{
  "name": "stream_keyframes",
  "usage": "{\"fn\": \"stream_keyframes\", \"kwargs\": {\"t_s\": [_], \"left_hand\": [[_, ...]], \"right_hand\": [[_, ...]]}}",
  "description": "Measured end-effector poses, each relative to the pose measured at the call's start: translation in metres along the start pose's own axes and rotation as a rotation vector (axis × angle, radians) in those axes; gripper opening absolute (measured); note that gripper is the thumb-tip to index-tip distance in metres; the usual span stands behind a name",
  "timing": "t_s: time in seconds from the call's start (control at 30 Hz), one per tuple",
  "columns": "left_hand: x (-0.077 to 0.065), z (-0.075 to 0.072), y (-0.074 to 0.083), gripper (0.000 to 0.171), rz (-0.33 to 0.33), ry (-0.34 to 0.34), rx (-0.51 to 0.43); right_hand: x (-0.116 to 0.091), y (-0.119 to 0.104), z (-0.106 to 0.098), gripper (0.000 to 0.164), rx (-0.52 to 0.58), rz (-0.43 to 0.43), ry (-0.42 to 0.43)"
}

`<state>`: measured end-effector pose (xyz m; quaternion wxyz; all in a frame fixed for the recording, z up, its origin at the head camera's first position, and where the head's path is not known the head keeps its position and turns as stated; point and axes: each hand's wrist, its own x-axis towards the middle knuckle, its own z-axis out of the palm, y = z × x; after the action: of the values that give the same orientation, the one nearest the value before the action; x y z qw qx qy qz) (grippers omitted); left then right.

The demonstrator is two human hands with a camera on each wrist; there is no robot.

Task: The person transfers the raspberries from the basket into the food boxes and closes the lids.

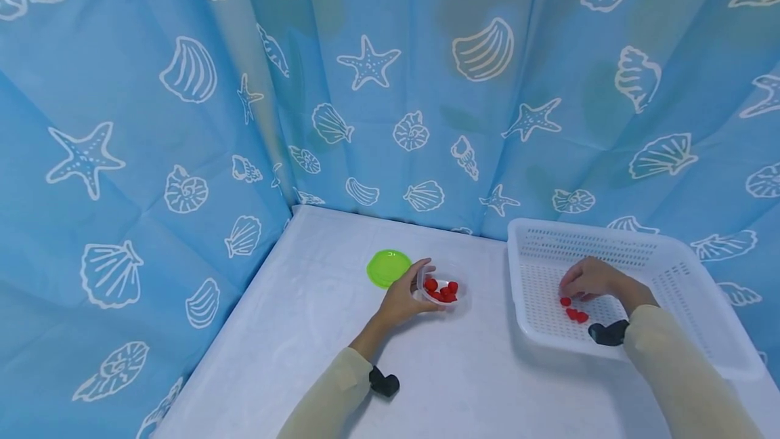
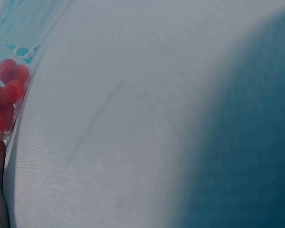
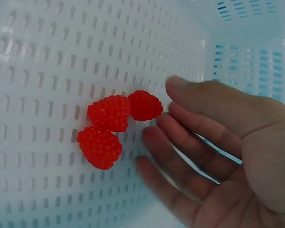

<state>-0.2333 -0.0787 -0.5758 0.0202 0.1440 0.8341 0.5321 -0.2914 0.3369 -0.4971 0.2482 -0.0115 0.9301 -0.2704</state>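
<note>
we judge gathering underway: the left hand [image 1: 402,299] grips a tub [image 1: 464,297] of raspberries [image 1: 448,297]; the right hand [image 1: 590,279], loosely spread, empty, hovers beside three loose berries [image 3: 109,114] in the basket [image 1: 536,286], next calling for a pinch.

The berries [image 3: 108,114] are seen to be moulded in what looks like soft plastic, glossy and covered in small rounded bumps, while the basket [image 3: 47,185] is formed of white plastic with a slight sheen, pierced throughout by slots. Clear, smooth plastic is shown in the tub [image 1: 462,282], and glossy green plastic in the lid [image 1: 388,268]. The desk [image 1: 292,330] is covered with matt white cloth, the curtain [image 1: 365,19] is made of smooth, lightly creased printed fabric, and matt cloth is seen in the sleeves [image 1: 332,385].
</note>
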Motion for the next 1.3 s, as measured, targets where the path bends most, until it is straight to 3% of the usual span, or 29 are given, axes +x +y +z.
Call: {"fn": "stream_keyframes", "kwargs": {"t_s": [0.23, 0.53, 0.87, 1.3], "left_hand": [[0.0, -0.001, -0.001, 0.093, 0.002, 0.006, 0.001], [0.0, -0.001, -0.001, 0.094, -0.003, 0.009, -0.007], [0.001, 0.0, -0.003, 0.094, 0.024, 0.006, -0.016], [0.001, -0.001, -0.003, 0.094, 0.024, 0.005, -0.007]], "right_hand": [[-0.002, -0.008, 0.0, 0.044, 0.01, 0.038, -0.03], [-0.003, -0.009, 0.003, 0.034, -0.014, 0.027, 0.003], [0.0, -0.007, 0.005, 0.04, -0.053, 0.032, 0.002], [-0.004, -0.011, 0.005, 0.041, -0.06, -0.046, 0.044]]}}
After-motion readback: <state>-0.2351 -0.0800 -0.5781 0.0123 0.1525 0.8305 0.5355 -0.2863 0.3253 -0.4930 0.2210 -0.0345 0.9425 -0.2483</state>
